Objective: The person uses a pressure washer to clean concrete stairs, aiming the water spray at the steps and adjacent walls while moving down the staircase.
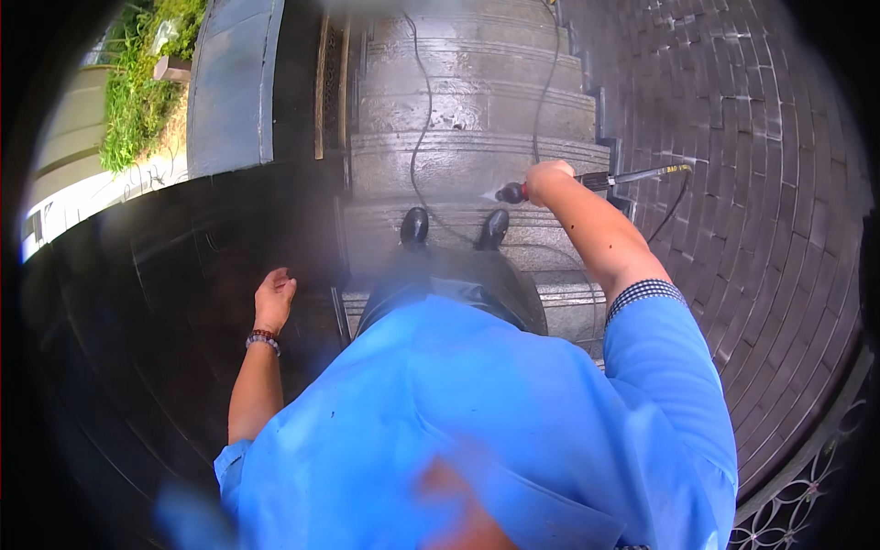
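Observation:
My right hand [548, 182] is closed around a spray lance [598, 181] with a dark nozzle and a red ring, held level over wet stone steps [474, 165]. White spray leaves the nozzle towards the left. The lance's other end lies to the right of my hand, and a thin dark hose [670, 210] hangs from it. My left hand [275, 295], with bead bracelets at the wrist, hangs away from my body with its fingers loosely curled and nothing seen in it. Black boots [414, 225] on my feet stand on a step.
Thin hoses or cables [427, 103] trail along the steps and past my boots. A brick-patterned tiled wall [742, 172] rises on the right, a dark wall [172, 330] on the left. A grey panel [230, 89] and green plants [137, 103] are at upper left. Patches of the view are blurred.

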### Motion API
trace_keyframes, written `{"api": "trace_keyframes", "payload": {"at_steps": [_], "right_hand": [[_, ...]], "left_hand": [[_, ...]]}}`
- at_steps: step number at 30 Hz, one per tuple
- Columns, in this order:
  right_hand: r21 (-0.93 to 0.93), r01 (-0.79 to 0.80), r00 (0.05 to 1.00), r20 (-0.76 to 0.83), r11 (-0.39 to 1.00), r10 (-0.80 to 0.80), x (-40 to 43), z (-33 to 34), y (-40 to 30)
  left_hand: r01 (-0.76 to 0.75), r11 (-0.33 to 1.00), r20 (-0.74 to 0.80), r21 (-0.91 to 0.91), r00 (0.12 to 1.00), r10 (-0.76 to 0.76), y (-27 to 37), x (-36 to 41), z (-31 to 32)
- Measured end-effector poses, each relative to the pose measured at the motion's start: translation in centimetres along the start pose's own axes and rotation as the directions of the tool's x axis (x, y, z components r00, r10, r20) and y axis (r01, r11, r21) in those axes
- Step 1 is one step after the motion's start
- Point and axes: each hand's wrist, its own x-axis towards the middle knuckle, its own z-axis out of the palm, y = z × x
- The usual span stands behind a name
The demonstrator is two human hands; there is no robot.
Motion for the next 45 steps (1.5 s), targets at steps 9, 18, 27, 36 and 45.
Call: {"api": "trace_keyframes", "payload": {"at_steps": [9, 18, 27, 36, 45], "right_hand": [[-0.015, -0.051, 0.998, 0.019, 0.999, 0.052, 0.4, 3.7, 9.7], [-0.066, -0.168, 0.984, 0.048, 0.984, 0.171, 0.8, 7.7, 19.1], [-0.028, -0.290, 0.952, 0.097, 0.957, 0.291, -0.5, 10.8, 22.5], [0.062, 0.038, 0.999, 0.019, 0.997, -0.039, -1.0, 4.9, 10.4], [-0.005, 0.024, 0.999, -0.039, 1.000, -0.025, 0.4, 3.9, 9.2]], "left_hand": [[0.056, 0.996, -0.027, 0.066, 0.998, -0.054, 3.0, -3.5, 4.2], [0.089, 0.992, -0.018, 0.086, 0.996, -0.088, 4.3, -7.5, 7.8], [0.141, 0.986, -0.009, 0.095, 0.990, -0.140, 2.0, -9.6, 8.6], [0.139, 0.990, -0.014, 0.030, 0.990, -0.139, 0.6, -8.9, 8.1], [0.195, 0.980, -0.042, 0.029, 0.980, -0.194, -1.1, -9.7, 7.4]]}}
